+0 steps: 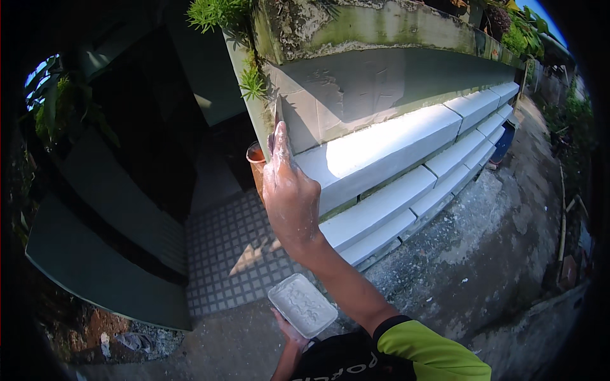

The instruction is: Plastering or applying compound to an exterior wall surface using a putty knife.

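Observation:
My right hand (290, 190) is raised against the corner of a grey plastered wall (381, 86), gripping a thin flat putty blade (277, 111) whose edge lies on the wall's corner. The fingers are dusted white. Low down, my left hand (289, 330) supports from beneath a rectangular white tray (301, 305) spread with white paste. The tray sits level, just above the concrete ground.
White-coated stepped ledges (394, 165) run along the wall to the right. An orange pot (256, 162) stands behind my hand at the corner. A chequered tile floor (235, 254) and a dark green gate (127, 190) lie left. Rough concrete ground (495, 241) spreads right; plants top the wall.

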A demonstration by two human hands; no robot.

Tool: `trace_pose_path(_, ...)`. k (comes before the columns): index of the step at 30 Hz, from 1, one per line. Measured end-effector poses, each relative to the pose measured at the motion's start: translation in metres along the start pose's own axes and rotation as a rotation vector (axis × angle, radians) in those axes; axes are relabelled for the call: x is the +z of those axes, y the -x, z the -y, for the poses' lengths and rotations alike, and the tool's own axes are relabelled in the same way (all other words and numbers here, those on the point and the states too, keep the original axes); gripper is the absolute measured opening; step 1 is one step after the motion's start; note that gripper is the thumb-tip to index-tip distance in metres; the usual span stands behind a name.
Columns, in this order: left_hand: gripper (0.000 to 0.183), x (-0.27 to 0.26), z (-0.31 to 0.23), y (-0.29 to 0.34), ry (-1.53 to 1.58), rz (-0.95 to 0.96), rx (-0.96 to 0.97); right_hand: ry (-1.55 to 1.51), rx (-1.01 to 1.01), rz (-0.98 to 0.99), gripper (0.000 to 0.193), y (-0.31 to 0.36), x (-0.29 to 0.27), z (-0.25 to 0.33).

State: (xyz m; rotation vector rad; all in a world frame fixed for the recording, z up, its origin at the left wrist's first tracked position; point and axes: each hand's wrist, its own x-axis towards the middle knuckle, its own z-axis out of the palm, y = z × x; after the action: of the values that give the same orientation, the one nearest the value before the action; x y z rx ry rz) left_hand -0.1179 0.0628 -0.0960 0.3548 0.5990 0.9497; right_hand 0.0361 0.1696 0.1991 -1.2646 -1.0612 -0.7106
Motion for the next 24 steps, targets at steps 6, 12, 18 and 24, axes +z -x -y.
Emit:
trace_pose_path(6,0.081,0.004,-0.004,0.008,0.064,-0.004,0.013,0.165,0.083,-0.163,0.055,-0.042,-0.052,-0.064)
trace_pose_path(12,0.079,0.019,0.0,0.004,0.032,0.08,-0.009,0.05,0.101,0.007,0.048,-0.036,0.009,-0.114)
trace_pose_path(18,0.079,0.01,0.001,0.0,0.019,0.051,-0.008,0.12,0.016,0.239,0.065,-0.01,-0.022,-0.031)
trace_pose_path(24,0.079,0.009,0.0,0.003,0.07,0.098,-0.011,0.296,0.12,-0.206,0.039,-0.07,-0.064,-0.102)
